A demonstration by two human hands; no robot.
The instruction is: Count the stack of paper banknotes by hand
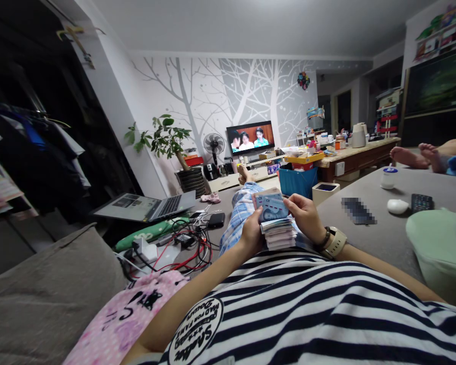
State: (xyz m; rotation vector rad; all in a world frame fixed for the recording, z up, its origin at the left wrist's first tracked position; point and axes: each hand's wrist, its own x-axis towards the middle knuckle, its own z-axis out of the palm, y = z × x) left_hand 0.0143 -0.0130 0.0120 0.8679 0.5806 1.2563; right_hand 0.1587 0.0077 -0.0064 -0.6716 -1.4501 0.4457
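Observation:
My left hand [252,230] is closed around the left edge of a blue printed paper piece [272,207], thumb in front. Pale pinkish pieces show just behind its upper edge. At the blue piece's right edge, the thumb and fingers of my right hand [306,217] pinch it; a pale watch [336,242] is on that wrist. Directly below, a thick stack of folded or layered papers [279,237] rests against my striped shirt [307,294], close to both hands. The print is too small to read.
On the left lie an open laptop [152,207], tangled cables [192,248] and a pink blanket [137,314]. To the right are a white mouse [397,206], a remote [421,203], a lidded cup [389,178] and a green container [435,243]. Another person's feet [414,155] rest beyond.

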